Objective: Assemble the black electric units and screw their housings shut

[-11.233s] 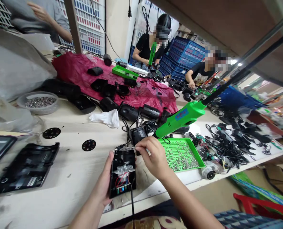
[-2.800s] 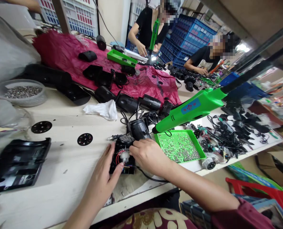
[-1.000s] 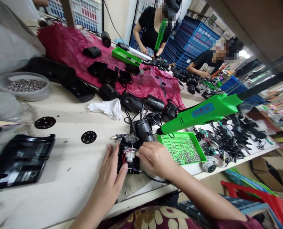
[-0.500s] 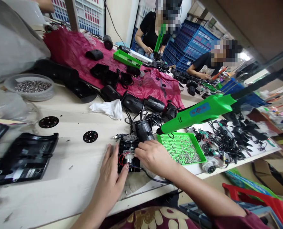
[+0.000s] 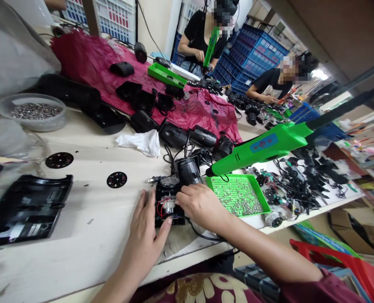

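Note:
A small black plastic housing (image 5: 159, 220) lies on the table with a silver motor (image 5: 169, 209), a white part and red wires inside. My left hand (image 5: 147, 229) braces the housing at its left side, fingers stretched along the edge, thumb at the near edge beside the motor. My right hand (image 5: 202, 207) is closed over the housing's right side, its fingertips pinched beside the motor; what they hold is hidden. A black cable (image 5: 202, 236) runs from the housing under my right hand. Just behind stands a black cylindrical casing (image 5: 188, 169).
A green electric screwdriver (image 5: 259, 147) hangs above a green tray (image 5: 265, 205) of screws. Left are a screw bowl (image 5: 52, 123), printed black discs (image 5: 116, 179) and a black half shell (image 5: 32, 206). Black casings lie on pink plastic (image 5: 82, 59). Two co-workers sit beyond.
The view has shifted slightly, moving the table items a little left in the picture. Both hands stay at the housing, with only a small shift of the right fingers.

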{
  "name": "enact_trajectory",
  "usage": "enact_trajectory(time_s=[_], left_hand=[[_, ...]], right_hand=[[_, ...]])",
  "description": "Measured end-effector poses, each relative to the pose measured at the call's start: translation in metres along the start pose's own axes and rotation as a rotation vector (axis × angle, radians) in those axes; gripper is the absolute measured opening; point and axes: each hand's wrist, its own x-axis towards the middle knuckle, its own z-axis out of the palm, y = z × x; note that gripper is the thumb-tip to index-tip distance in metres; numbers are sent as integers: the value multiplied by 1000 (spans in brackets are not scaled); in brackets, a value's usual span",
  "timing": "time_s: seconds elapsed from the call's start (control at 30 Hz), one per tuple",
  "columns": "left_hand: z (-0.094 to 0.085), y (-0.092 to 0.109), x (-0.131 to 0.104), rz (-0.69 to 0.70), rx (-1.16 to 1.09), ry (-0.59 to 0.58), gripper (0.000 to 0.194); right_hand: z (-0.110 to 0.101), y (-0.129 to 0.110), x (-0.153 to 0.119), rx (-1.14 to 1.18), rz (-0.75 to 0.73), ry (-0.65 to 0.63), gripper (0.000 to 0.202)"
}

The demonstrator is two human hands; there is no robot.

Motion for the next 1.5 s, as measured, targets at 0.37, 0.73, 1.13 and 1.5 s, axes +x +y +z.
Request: enact_trajectory(time_s=[0.37, 0.73, 1.13, 1.5], left_hand=[[2, -8, 4, 51, 38, 6, 68], [-6, -6, 5, -121, -93, -76, 68], [-9, -7, 3, -180, -166, -127, 63], [-28, 12, 8, -14, 24, 144, 22]], right_hand=[[10, -2, -6, 137, 82, 24, 13], [16, 13, -52, 426, 421, 148, 14], [15, -10, -32, 551, 333, 247, 17], [23, -12, -23, 501, 332, 250, 17]])
